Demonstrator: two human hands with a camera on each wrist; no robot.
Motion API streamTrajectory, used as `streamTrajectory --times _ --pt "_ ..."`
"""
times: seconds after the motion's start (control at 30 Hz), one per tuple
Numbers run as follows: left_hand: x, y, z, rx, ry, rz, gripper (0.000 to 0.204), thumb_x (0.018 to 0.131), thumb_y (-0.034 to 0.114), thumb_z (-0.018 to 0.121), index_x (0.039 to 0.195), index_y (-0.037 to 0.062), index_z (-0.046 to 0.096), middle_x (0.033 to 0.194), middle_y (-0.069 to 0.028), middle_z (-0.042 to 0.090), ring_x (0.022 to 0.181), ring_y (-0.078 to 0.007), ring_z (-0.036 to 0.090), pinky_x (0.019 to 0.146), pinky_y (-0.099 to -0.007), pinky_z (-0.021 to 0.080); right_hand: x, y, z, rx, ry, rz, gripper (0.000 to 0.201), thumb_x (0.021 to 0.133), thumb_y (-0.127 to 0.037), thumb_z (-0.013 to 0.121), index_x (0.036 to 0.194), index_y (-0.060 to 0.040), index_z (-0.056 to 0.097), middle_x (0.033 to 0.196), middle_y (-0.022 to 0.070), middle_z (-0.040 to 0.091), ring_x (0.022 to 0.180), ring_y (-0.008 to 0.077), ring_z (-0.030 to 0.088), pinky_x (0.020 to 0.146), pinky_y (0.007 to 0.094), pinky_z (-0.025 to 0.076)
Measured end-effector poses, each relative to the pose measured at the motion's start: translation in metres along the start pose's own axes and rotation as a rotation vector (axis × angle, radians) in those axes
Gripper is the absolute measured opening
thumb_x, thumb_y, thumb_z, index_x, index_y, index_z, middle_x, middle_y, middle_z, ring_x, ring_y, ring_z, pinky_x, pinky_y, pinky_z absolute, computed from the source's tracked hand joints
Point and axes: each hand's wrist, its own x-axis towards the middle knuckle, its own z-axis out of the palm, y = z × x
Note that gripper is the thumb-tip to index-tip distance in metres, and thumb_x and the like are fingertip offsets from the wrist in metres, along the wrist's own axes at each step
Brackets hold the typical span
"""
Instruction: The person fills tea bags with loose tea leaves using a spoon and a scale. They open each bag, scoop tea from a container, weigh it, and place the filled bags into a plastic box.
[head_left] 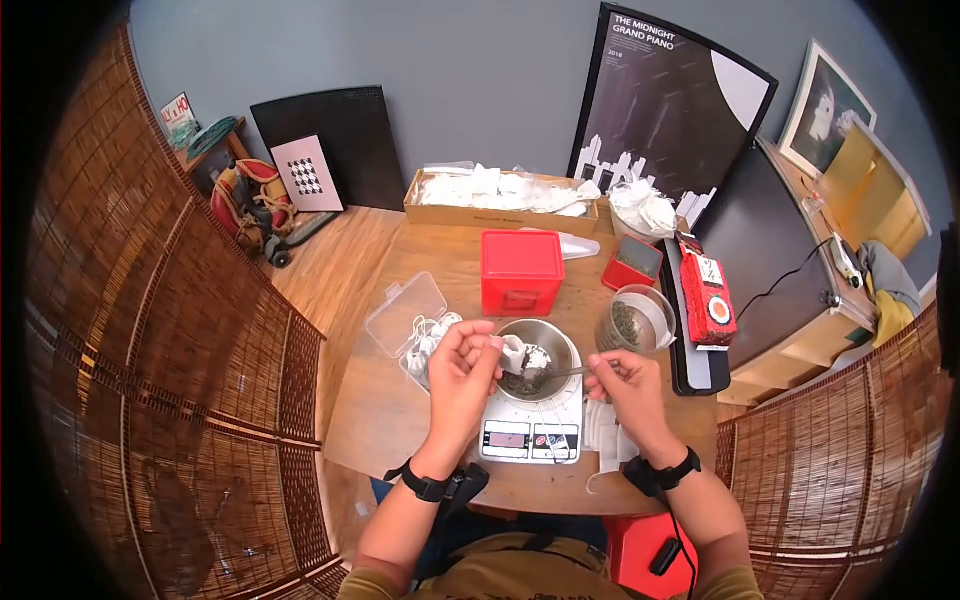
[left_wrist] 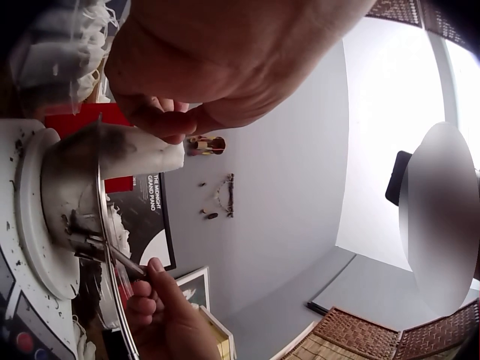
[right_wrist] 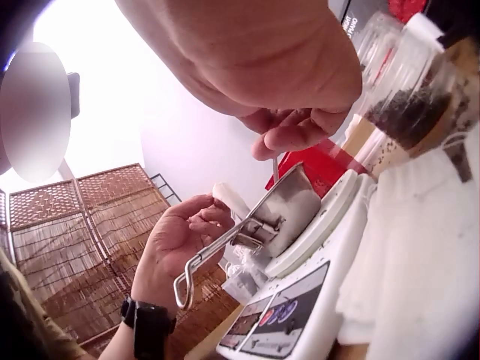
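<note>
The left hand (head_left: 466,366) pinches a small white cloth bag (head_left: 513,353) at the left rim of a metal bowl (head_left: 568,350); in the left wrist view the bag (left_wrist: 142,154) hangs beside the rim with a dark patch inside. The right hand (head_left: 630,388) pinches the handle of a metal spoon (head_left: 575,371), whose end is down in the bowl among dark dried leaves (head_left: 524,384). The bowl stands on a white digital scale (head_left: 530,420), seen also in the right wrist view as a scale (right_wrist: 300,300) with dark crumbs on it.
Left of the bowl, a clear box (head_left: 385,320) holds filled white bags (head_left: 425,335). Behind stand a red tin (head_left: 522,270) and a carton of white bags (head_left: 490,215). To the right are a clear tub of leaves (head_left: 625,322), a red packet (head_left: 705,300) and flat white bags (head_left: 601,430).
</note>
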Motion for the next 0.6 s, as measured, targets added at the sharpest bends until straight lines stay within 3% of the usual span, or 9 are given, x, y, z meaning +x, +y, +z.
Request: streamTrajectory --times 0.3,0.6 --pt "0.000 -0.001 -0.004 -0.035 0.020 0.018 0.020 0.105 0.004 0.069 0.123 0.0019 0.062 0.092 -0.0001 0.066 0.070 -0.0038 0.059 0.053 -0.0194 0.040 0.005 0.013 0.004 0.170 0.020 0.123 0.023 0.105 -0.021 0.076 0.103 0.0023 0.075 0.081 0.0093 0.076 0.066 0.0118 0.070 0.060 0.0245 0.052" --pt "-0.001 0.000 -0.003 -0.046 0.014 0.013 0.022 0.104 0.003 0.069 0.125 0.0009 0.061 0.093 -0.0012 0.068 0.069 -0.0046 0.059 0.051 -0.0197 0.040 0.005 0.015 -0.002 0.237 0.079 0.164 0.021 0.105 -0.020 0.076 0.105 0.0004 0.074 0.081 0.0067 0.075 0.063 0.0106 0.066 0.059 0.0240 0.052"
